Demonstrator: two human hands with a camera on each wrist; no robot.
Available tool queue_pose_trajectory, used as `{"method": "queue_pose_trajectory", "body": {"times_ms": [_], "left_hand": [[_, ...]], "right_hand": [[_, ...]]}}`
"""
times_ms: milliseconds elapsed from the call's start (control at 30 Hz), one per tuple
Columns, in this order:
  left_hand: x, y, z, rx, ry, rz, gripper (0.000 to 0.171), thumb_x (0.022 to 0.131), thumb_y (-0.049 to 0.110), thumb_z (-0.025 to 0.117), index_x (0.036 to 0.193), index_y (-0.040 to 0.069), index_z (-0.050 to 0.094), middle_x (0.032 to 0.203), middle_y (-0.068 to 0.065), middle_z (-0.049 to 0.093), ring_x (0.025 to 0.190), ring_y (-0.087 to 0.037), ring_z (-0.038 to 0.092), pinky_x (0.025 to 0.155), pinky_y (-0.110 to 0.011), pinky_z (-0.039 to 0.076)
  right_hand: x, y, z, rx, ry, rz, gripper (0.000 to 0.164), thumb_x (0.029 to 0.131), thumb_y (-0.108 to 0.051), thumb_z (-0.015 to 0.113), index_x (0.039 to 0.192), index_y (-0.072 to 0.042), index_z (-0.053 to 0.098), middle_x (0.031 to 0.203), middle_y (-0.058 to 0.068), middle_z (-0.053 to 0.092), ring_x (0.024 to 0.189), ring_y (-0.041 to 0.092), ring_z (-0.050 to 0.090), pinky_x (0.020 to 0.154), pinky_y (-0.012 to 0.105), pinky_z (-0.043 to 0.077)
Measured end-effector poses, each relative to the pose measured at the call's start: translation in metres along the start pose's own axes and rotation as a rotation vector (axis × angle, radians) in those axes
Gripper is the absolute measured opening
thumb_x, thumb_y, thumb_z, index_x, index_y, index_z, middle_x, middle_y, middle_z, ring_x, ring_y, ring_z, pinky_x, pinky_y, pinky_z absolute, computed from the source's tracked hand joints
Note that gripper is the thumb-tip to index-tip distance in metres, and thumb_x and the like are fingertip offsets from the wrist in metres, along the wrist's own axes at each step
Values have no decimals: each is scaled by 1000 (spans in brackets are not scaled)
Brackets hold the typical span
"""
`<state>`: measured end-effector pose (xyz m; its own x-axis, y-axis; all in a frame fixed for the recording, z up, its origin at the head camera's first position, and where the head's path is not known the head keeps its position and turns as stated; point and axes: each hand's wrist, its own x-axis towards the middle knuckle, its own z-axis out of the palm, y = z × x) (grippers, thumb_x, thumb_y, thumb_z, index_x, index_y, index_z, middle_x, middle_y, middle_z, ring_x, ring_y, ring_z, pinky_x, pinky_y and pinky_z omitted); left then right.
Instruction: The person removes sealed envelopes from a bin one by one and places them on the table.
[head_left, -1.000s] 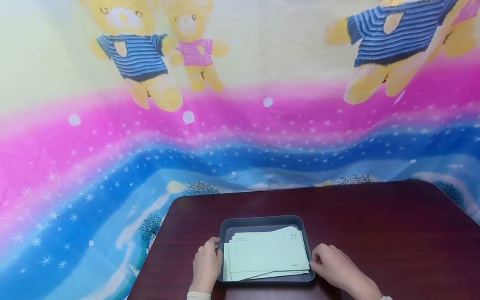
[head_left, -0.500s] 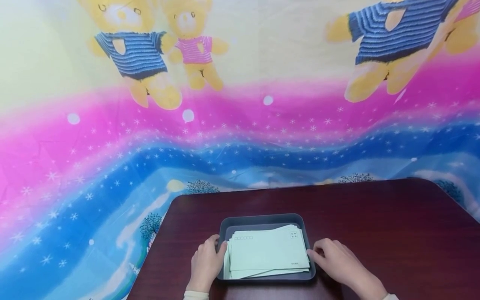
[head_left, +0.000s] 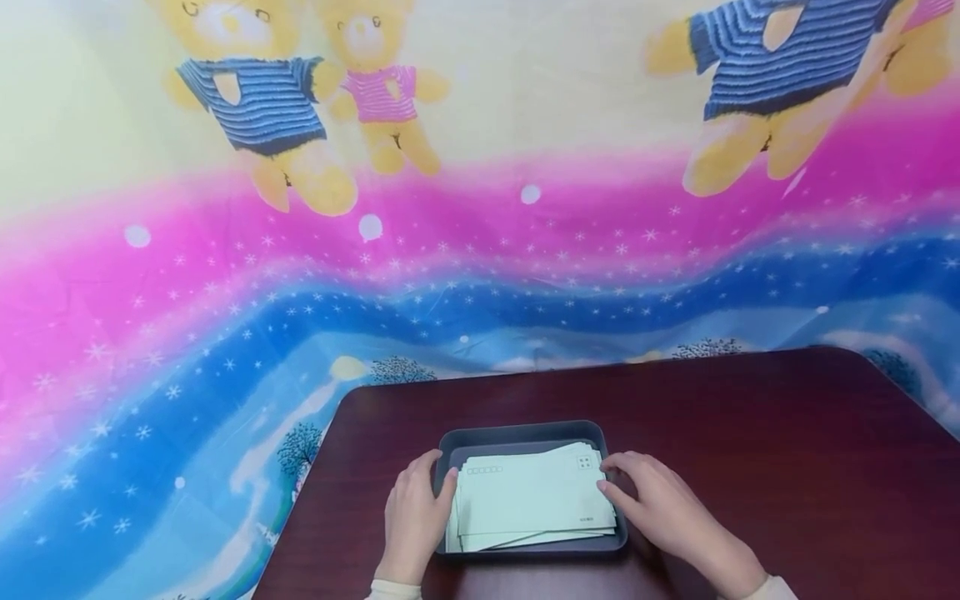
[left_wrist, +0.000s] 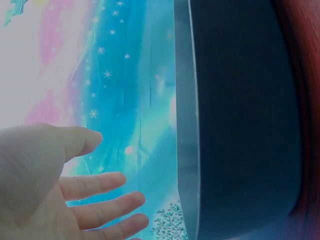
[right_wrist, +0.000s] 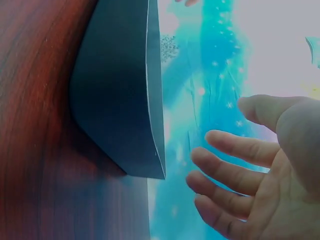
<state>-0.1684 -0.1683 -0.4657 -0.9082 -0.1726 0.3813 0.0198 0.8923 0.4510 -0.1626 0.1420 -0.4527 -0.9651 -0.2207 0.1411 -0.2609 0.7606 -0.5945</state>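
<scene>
A dark grey tray (head_left: 517,435) lies on the table with a stack of pale green envelopes (head_left: 536,496) in it. The top envelope carries a row of small boxes and a stamp square. My left hand (head_left: 414,517) is raised at the tray's left side, thumb and fingers spread apart. At the right side my right hand (head_left: 663,504) is held with thumb and fingers parted near the rim. In both wrist views the fingers are nearly straight or loosely bent, apart from the tray wall (left_wrist: 245,120), and hold nothing.
The dark red wooden table (head_left: 750,433) extends behind and to the right of the tray. Past its far edge hangs a printed cloth (head_left: 480,233) with bears, snowflakes and trees.
Both hands have come off the tray's sides and risen, their fingers spreading. The right hand has shifted left and away from me. The tray and envelopes stay put; the view has tilted slightly.
</scene>
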Motion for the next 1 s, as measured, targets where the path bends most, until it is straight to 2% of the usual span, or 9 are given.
{"method": "queue_pose_trajectory", "body": {"times_ms": [100,267,467,667,833,1000], "left_hand": [[-1,5,1,-16,4,19,39,85,37,62,115,11,66,117,-8,65,107,-29,59,84,-48,47],[-3,9,6,-19,34,70,37,85,33,63,113,9,66,117,-10,64,112,-30,55,87,-50,45],[-6,13,12,-30,21,121,40,85,32,63,116,9,65,118,-11,63,114,-30,54,88,-50,44],[-8,17,17,-40,-17,169,41,85,33,63,117,8,63,119,-10,63,114,-29,53,87,-49,44],[-10,18,19,-28,-48,181,42,85,34,63,119,8,63,119,-10,63,114,-30,53,87,-49,43],[-10,18,21,-6,-81,188,45,85,36,62,120,8,62,119,-10,62,113,-30,53,87,-49,43]], "right_hand": [[1,-3,4,-4,18,-47,35,86,-46,60,106,-19,67,105,-7,64,97,13,57,80,38,48],[4,-8,13,-60,63,-180,25,85,-36,64,104,-20,67,107,-9,63,103,13,56,85,38,48],[11,-11,20,-148,89,-291,26,84,-33,65,104,-17,67,106,-6,63,102,14,56,85,38,47],[16,-14,26,-166,29,-326,30,84,-32,65,107,-12,66,108,-2,62,105,18,56,86,40,47],[23,-16,32,-191,-3,-363,33,84,-33,65,109,-11,64,110,1,61,109,20,55,92,42,44],[33,-19,38,-219,-25,-388,38,83,-34,65,113,-10,63,110,2,61,107,22,55,90,41,45]]}}
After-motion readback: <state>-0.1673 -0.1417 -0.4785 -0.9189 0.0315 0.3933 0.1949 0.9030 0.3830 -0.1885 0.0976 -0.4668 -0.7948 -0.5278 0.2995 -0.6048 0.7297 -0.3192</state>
